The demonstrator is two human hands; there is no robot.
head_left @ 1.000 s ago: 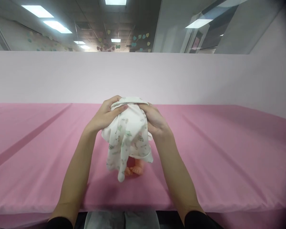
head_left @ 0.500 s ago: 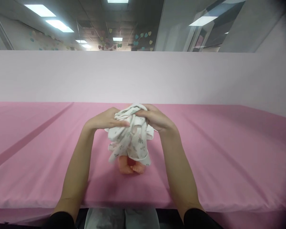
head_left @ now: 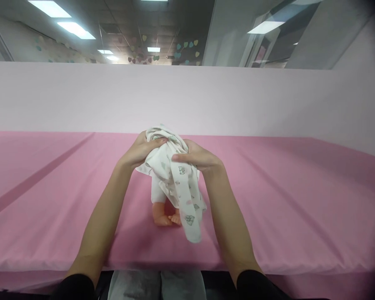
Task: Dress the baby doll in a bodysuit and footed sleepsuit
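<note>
On the pink table (head_left: 300, 200), both hands grip the white baby cloth (head_left: 175, 175) over a doll (head_left: 164, 216): left hand (head_left: 137, 152), right hand (head_left: 196, 158).

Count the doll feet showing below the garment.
2: both doll feet rest side by side on the pink table cover, just under the white printed garment. The garment hides the rest of the doll.

You have a long table (head_left: 300, 200) in front of you, covered edge to edge in a pink cloth (head_left: 50, 216) with a darker crease running diagonally across its left part. The cloth folds over the near edge. Directly on it, near the middle and close to you, a doll (head_left: 165, 216) rests, only its bare feet showing on the pink.
</note>
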